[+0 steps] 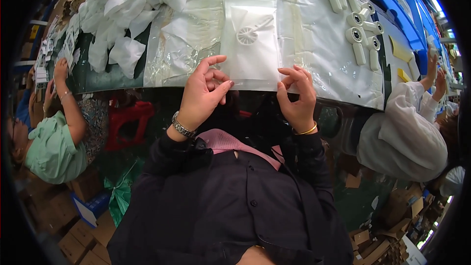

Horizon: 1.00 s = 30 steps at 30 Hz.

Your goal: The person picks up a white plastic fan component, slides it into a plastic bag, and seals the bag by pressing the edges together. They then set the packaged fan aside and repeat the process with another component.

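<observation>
My left hand has thumb and forefinger pinched on the near left corner of a clear plastic bag, the other fingers loosely curled; my right hand pinches the near right corner the same way. The bag lies flat at the table's near edge between both hands, holding a white part with a small spoked wheel. It rests on a clear plastic sheet. To the left lies a heap of white bags; to the right, a cluster of white wheeled parts, well apart from my hands
</observation>
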{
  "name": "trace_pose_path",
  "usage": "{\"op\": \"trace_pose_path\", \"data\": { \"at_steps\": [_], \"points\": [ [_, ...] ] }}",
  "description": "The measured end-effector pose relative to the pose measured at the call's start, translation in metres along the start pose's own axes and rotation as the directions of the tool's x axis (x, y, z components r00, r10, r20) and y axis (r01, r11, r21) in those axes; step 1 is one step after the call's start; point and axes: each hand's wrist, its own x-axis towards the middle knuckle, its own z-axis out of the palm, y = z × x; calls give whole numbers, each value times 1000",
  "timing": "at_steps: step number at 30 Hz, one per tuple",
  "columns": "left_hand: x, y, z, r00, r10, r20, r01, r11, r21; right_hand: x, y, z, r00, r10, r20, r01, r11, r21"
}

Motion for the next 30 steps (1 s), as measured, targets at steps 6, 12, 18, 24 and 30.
{"op": "trace_pose_path", "data": {
  "at_steps": [6,12,18,24,30],
  "points": [
    [-13,-9,-4,1000,-1,5,1,1000,17,-10,-10,-10,1000,-1,28,4,997,-83],
    [-14,5,-5,987,-160,-1,160,987,28,-6,-28,-16,998,-54,17,56,990,-132],
    [-7,-9,5,988,-154,-4,154,988,14,6,-46,9,978,-178,108,190,975,-113],
    [-9,-11,1,981,-182,61,184,982,-41,9,-51,22,983,-98,152,112,990,-83],
    [-9,-11,-3,977,-186,103,192,980,-48,11,-50,31,972,-85,221,106,991,-86]
  ]
}}
